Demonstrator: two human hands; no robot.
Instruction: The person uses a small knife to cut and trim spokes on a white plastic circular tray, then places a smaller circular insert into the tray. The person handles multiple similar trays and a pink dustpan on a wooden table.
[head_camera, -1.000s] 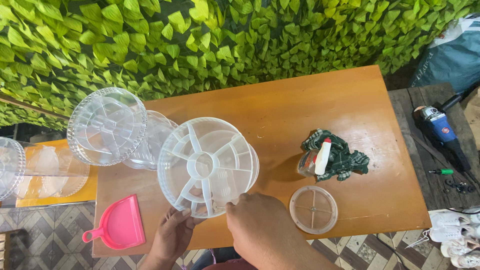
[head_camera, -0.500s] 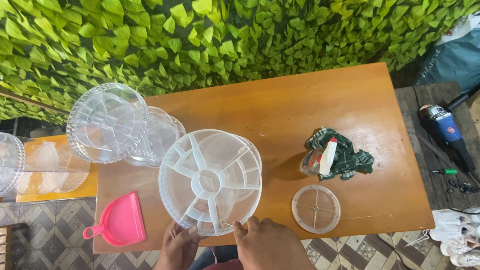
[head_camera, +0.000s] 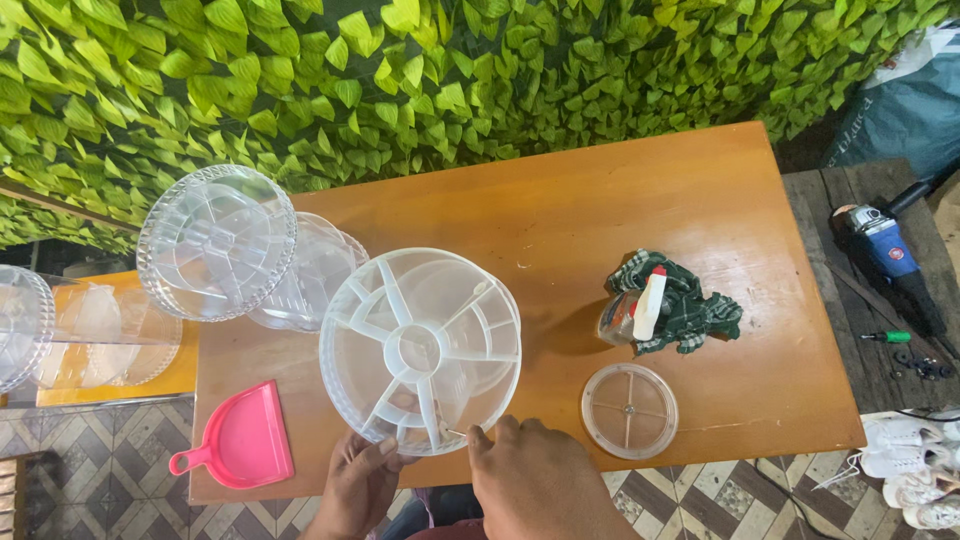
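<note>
Head view, steeply down onto the wooden table (head_camera: 620, 200), perhaps mid-range.

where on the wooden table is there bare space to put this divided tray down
Bare wood runs along the far side by the leaf wall and right of the spray bottle. The left end is crowded with stacked clear trays and a pink dustpan; a small round lid sits near-right.

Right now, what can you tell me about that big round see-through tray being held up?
The divided tray is round, of clear plastic, with a central ring and white-looking spokes splitting it into wedge compartments that look empty. It is tilted up over the near edge of the wooden table. The left hand grips its lower rim, and the right hand touches the rim beside it.
</note>
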